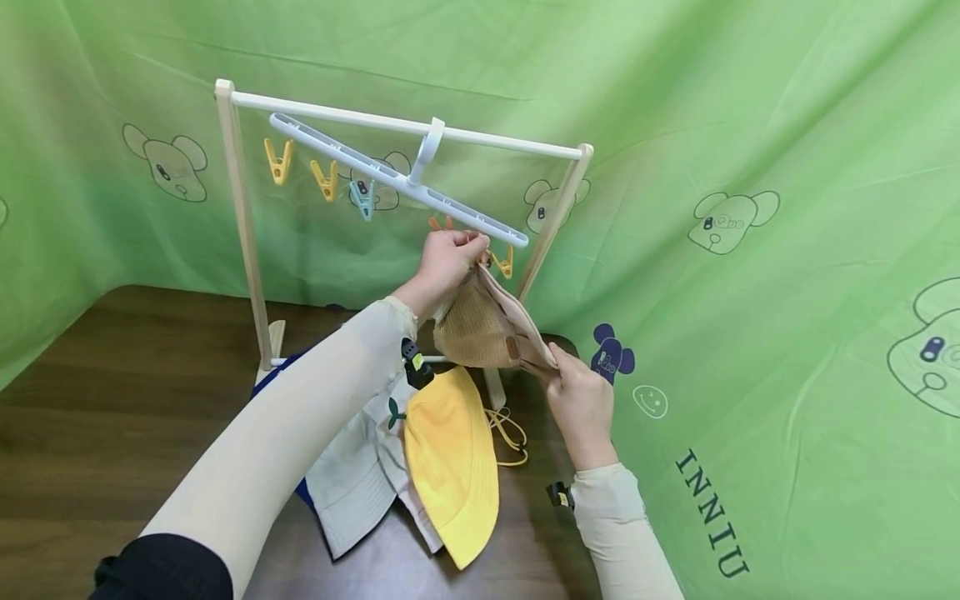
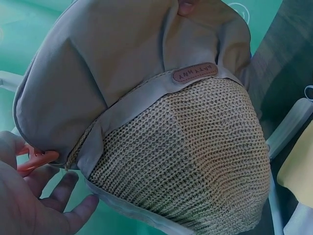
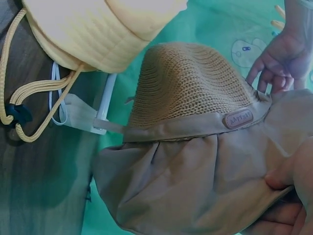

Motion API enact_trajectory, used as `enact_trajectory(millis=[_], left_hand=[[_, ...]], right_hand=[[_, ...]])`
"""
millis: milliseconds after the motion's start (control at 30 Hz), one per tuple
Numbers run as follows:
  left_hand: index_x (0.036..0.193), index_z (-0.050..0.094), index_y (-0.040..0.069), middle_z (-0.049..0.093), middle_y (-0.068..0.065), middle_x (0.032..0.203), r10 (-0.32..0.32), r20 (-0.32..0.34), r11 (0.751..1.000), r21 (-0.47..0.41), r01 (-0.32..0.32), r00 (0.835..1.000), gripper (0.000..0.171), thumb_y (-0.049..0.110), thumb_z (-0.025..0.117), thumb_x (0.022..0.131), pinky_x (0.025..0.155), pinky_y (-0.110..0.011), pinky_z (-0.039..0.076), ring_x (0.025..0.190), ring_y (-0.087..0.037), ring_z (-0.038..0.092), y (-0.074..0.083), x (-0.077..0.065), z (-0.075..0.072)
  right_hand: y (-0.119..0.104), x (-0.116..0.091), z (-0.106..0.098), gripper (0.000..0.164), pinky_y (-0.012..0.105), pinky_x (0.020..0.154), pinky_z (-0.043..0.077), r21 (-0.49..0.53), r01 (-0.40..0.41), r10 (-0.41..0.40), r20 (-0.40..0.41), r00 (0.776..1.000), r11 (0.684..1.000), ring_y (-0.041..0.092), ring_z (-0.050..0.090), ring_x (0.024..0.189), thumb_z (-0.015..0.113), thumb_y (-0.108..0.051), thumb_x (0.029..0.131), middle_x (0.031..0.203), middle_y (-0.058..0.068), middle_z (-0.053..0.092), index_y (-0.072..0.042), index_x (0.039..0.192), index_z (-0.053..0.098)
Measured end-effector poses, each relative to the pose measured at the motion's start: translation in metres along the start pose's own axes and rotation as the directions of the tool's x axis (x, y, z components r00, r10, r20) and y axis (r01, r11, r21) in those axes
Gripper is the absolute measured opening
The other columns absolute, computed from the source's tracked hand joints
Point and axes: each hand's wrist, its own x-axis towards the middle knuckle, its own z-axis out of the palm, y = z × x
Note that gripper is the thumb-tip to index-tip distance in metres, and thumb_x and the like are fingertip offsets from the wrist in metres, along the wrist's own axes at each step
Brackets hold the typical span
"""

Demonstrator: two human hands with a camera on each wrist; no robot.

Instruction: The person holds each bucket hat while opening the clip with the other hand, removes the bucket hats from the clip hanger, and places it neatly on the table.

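Note:
A tan sun hat [image 2: 181,142] with a knitted crown, a cloth brim and a small brown label hangs tilted below the right end of a pale blue clip hanger [image 1: 360,167]. My left hand [image 1: 448,265] pinches an orange clothespin [image 2: 43,160] at the brim's edge; whether its jaws grip the cloth is unclear. My right hand [image 1: 581,404] holds the opposite part of the brim between thumb and fingers, as the right wrist view shows. Other clothespins, yellow [image 1: 325,179] and light blue [image 1: 362,200], dangle from the hanger.
The hanger hooks onto the white bar [image 1: 510,142] of a wooden-legged rack and slopes down to the right. Below it, a yellow hat [image 1: 453,467] with a cord lies over a pale grey hat [image 1: 348,483] and others on the brown table [image 1: 112,433]. Green printed cloth [image 1: 787,125] surrounds everything.

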Motion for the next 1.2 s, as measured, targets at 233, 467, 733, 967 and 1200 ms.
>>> enact_trajectory(millis=[233,467,733,967,1200], left_hand=[[0.087,0.072,-0.002,0.071,-0.004,0.103,-0.018,-0.001,1.000,0.016,0.018,1.000,0.030,0.024,0.066,0.102,0.057,-0.023,0.038,0.074,-0.009,0.049,0.001,0.000,0.000],[0.089,0.074,-0.002,0.072,-0.004,0.108,-0.023,-0.008,0.999,0.026,0.024,1.000,0.030,0.023,0.065,0.102,0.062,-0.022,0.040,0.087,-0.009,0.054,0.003,0.000,0.003],[0.086,0.073,-0.001,0.071,-0.003,0.100,-0.034,-0.014,0.998,0.046,0.035,0.999,0.032,0.024,0.064,0.103,0.055,-0.021,0.034,0.073,-0.009,0.047,0.007,0.000,0.005],[0.086,0.073,-0.003,0.070,-0.003,0.094,-0.045,-0.032,0.998,0.043,0.046,0.998,0.033,0.024,0.065,0.103,0.058,-0.023,0.035,0.076,-0.010,0.050,0.004,0.002,0.003],[0.097,0.076,-0.004,0.070,0.000,0.095,-0.049,-0.029,0.998,0.047,0.050,0.998,0.030,0.024,0.065,0.103,0.059,-0.021,0.037,0.079,-0.008,0.050,0.006,0.002,0.005]], right_hand=[[0.002,0.001,-0.001,0.049,0.053,0.049,0.051,-0.014,-0.006,0.006,-0.012,1.000,1.000,0.040,0.074,0.075,0.059,0.012,0.072,0.101,0.015,0.078,-0.006,0.114,0.078],[0.003,0.000,-0.004,0.049,0.053,0.048,0.051,-0.036,0.006,-0.006,-0.012,1.000,0.999,0.039,0.074,0.076,0.059,0.012,0.074,0.103,0.015,0.078,-0.006,0.116,0.077],[0.001,-0.003,-0.005,0.048,0.051,0.045,0.050,-0.074,0.041,-0.044,-0.031,0.999,0.996,0.038,0.073,0.069,0.058,0.012,0.075,0.102,0.017,0.078,-0.004,0.117,0.076],[-0.002,-0.004,-0.008,0.042,0.050,0.046,0.052,-0.124,0.061,-0.064,-0.017,0.998,0.990,0.037,0.073,0.066,0.060,0.010,0.081,0.103,0.017,0.077,-0.003,0.118,0.075],[0.001,-0.004,-0.012,0.042,0.050,0.046,0.052,-0.120,0.051,-0.054,-0.020,0.998,0.991,0.038,0.073,0.068,0.059,0.010,0.082,0.103,0.019,0.077,-0.002,0.119,0.075]])
